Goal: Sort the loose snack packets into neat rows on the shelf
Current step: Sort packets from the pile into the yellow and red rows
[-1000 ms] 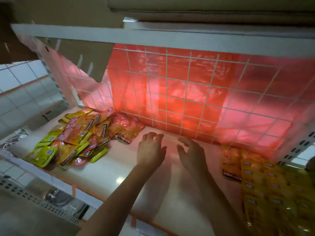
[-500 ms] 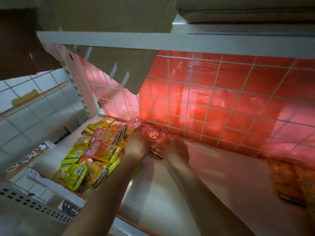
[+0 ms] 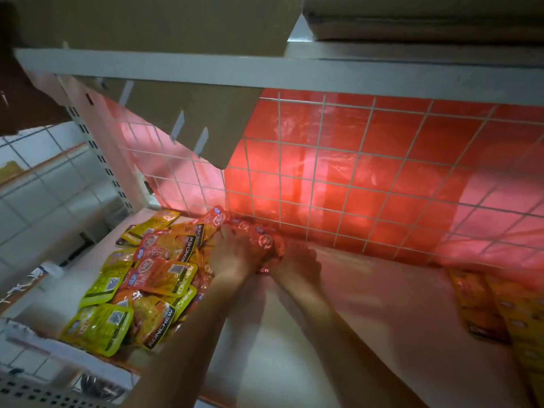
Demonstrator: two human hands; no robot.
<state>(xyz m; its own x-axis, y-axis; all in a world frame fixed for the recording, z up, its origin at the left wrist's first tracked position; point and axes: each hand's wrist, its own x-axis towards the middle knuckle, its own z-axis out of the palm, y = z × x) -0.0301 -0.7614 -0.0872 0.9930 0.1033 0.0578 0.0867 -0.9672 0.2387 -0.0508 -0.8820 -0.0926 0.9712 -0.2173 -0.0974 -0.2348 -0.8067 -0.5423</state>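
Left hand (image 3: 232, 257) and right hand (image 3: 297, 265) clasp red packets (image 3: 265, 240), probably light, crinkly, slippery; pinch the flat edges.

Hands: two, left hand (image 3: 232, 257) and right hand (image 3: 297, 263), centre frame.
Red packets (image 3: 262, 240), held between them: a small bunch, number lost to blur.
Loose pile, lower left: orange packets (image 3: 164, 248), at least four; yellow-green packets (image 3: 100, 328), at least four; more half-buried.
Sorted yellow packets (image 3: 482, 307), lower right: two columns showing, count per column unreadable.
Shelf boards: two, lower shelf (image 3: 418, 319) and upper shelf (image 3: 265, 75).
Cardboard boxes (image 3: 147, 22), top edge: two.
Hanging cardboard panel (image 3: 191, 119): one.
Wire grid back panel (image 3: 353, 178): one.
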